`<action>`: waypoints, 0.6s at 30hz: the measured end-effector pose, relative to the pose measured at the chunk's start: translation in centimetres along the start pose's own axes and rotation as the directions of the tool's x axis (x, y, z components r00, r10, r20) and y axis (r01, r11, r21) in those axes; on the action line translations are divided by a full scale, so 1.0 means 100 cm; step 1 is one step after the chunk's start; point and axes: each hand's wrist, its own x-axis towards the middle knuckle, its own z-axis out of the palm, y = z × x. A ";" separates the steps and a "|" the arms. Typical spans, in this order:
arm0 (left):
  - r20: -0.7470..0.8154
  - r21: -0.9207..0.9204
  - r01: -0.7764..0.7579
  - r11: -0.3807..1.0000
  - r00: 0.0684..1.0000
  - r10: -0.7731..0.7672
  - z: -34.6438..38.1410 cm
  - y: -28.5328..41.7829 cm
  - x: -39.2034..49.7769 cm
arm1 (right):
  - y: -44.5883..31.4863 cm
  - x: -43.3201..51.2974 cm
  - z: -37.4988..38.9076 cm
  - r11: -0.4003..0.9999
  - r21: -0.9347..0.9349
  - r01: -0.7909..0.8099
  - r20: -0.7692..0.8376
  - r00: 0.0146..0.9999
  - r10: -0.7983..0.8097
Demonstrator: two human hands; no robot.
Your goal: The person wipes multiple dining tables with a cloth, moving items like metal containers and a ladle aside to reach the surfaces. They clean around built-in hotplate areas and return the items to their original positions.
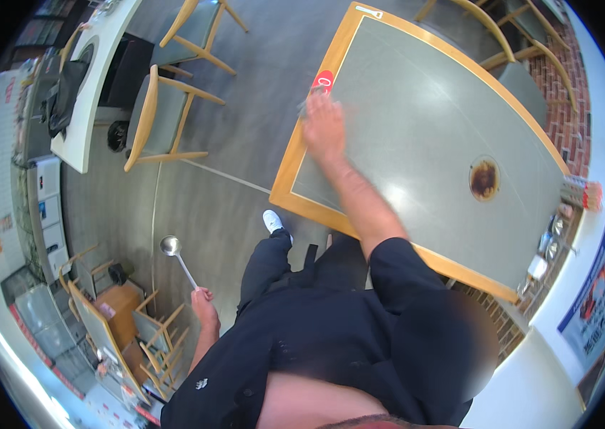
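Note:
At the left, low beside my body, my left hand point(205, 308) grips the handle of a metal ladle point(171, 246). Its round bowl points away from me, over the floor. My right arm reaches across the corner of a grey-topped, wood-edged table point(415, 118). Palm down at the table's left edge, my right hand point(325, 126) is blurred. A crumpled greyish thing point(304, 107) shows at its fingers; its material is unclear. Just beyond the fingertips is a red oval sticker point(324, 79) with white marks. Farther right on the tabletop lies a round, clear-rimmed patch of dark brown stuff point(485, 179).
Wooden chairs with grey seats point(160, 115) stand left of the table, by a white counter point(79, 128). More chairs point(522, 80) stand at its far side. Small boxes and packets point(544, 241) line the wall end. A second table with chairs point(112, 332) is at lower left.

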 end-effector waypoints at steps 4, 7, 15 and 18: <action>0.183 0.016 -0.109 0.994 0.978 0.104 -0.065 -0.024 0.102 | -0.087 -0.093 -0.033 0.994 0.108 0.019 0.043 0.999 -0.024; 0.256 -0.107 0.009 0.994 0.966 0.019 -0.096 -0.014 0.172 | -0.087 -0.168 -0.071 0.995 0.034 -0.091 0.044 0.995 0.089; 0.363 -0.183 -0.181 0.966 0.901 0.238 -0.039 0.087 0.308 | -0.022 -0.236 -0.090 0.448 -0.206 -0.870 -0.142 0.479 0.866; 0.472 -0.254 -0.193 0.948 0.830 0.296 0.007 0.146 0.338 | 0.025 -0.187 -0.070 0.118 -0.210 -0.971 -0.329 0.183 0.926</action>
